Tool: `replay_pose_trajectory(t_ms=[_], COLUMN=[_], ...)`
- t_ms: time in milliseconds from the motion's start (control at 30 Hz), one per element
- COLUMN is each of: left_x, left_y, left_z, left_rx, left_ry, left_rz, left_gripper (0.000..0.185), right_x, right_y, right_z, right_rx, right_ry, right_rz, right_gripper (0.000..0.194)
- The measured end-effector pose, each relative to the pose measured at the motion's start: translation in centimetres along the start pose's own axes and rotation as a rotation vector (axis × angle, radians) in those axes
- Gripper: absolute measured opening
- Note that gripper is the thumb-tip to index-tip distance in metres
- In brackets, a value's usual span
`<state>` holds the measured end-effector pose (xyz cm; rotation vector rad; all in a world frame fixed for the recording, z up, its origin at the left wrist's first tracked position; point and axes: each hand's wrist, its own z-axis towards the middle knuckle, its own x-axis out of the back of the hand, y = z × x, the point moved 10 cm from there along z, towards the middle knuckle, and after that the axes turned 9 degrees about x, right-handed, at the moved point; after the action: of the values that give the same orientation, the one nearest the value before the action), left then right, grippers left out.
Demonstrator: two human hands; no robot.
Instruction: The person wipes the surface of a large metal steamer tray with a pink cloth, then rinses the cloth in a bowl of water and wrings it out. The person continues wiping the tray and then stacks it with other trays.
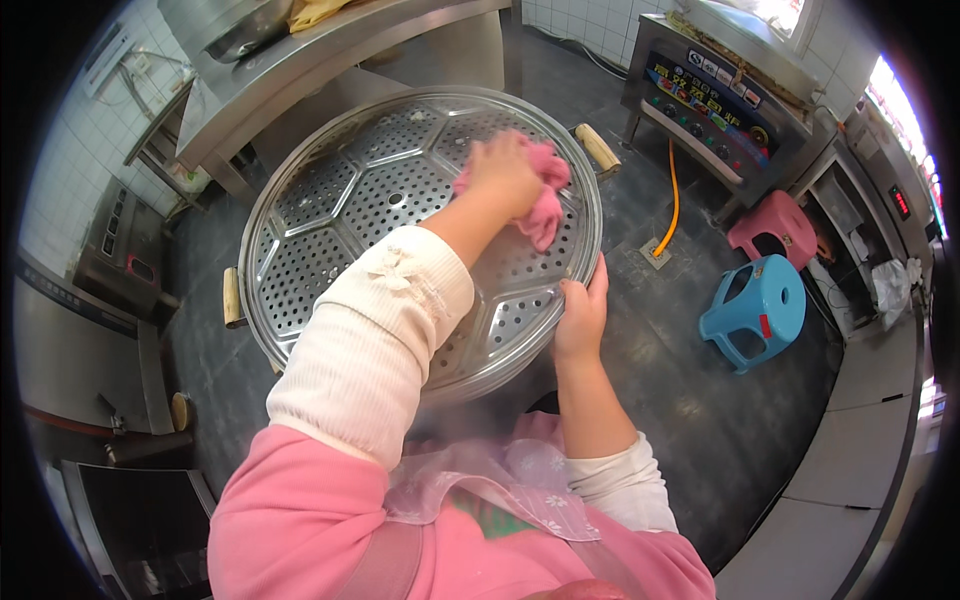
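A large round steel steamer tray [395, 198] with rows of small holes and pressed ridges fills the middle, tilted in front of me. My left hand [501, 174], slightly blurred, is pressed on a crumpled pink cloth [544, 217] on the upper right part of the perforated surface. At the tray's lower right rim is my right hand [581, 319], its thumb on top and its fingers round the outside. Wooden handles stick out at the upper right [597, 148] and at the left [232, 297]. Faint steam or haze hangs near the lower edge.
A steel table [247, 97] beyond the tray carries a metal basin [247, 34]. A steel cooking appliance [701, 105] with knobs stands at the upper right, an orange hose [673, 202] below it. Blue [784, 296] and pink [780, 225] plastic stools stand on the dark tiled floor.
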<state>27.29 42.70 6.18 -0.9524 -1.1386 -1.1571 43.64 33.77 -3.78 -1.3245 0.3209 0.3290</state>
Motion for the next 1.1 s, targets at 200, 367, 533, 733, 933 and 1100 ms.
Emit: replay_pose_trajectory(t_ms=[200,367,533,733,933,1100], left_x=[1.0,-0.9,-1.7,-0.5,-3.2,-8.2], left_y=[7.3,0.7,-3.7,6.9,0.7,-2.3], left_z=[-8.2,3.1,8.7,-6.5,5.1,10.7], left_rx=[-0.543,-0.224,0.119,-0.453,-0.379,0.063], left_ry=[0.005,-0.029,0.099,-0.198,-0.145,-0.29], left_rz=[-0.006,-0.133,0.263,-0.105,-0.196,-0.49], left_gripper=[0.057,0.056,0.057,0.07,0.051,0.051], right_x=[-1.3,-0.8,-1.1,-1.3,-1.9,-1.9], right_y=[-1.2,-2.3,-2.6,-2.1,-2.6,-1.8], right_z=[-0.5,-0.6,-1.0,-1.6,-2.0,-1.9], right_rx=[0.029,0.071,0.211,0.317,0.288,0.221], right_ry=[-0.054,-0.15,-0.166,-0.105,-0.19,-0.195], right_rz=[0.069,-0.267,-0.316,-0.446,-0.464,-0.512], right_gripper=[0.073,0.084,0.084,0.083,0.093,0.094])
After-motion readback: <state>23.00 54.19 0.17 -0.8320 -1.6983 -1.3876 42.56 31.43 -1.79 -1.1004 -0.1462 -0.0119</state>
